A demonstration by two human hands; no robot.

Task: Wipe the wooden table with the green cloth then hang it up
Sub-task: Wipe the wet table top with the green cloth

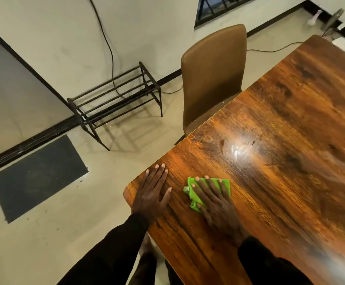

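Cloth, green, folded and lying near the wooden table's corner under our flat, spread right hand, looks soft, light and limp, so we judge a pinch at its free edge best, while our left hand rests flat beside it.

Your worktop: orange-brown wood grain, dark streaks | cloth on it: bright green | chair beside worktop: tan | mat left of worktop: dark grey | rack beyond worktop: black | your sleeves: black
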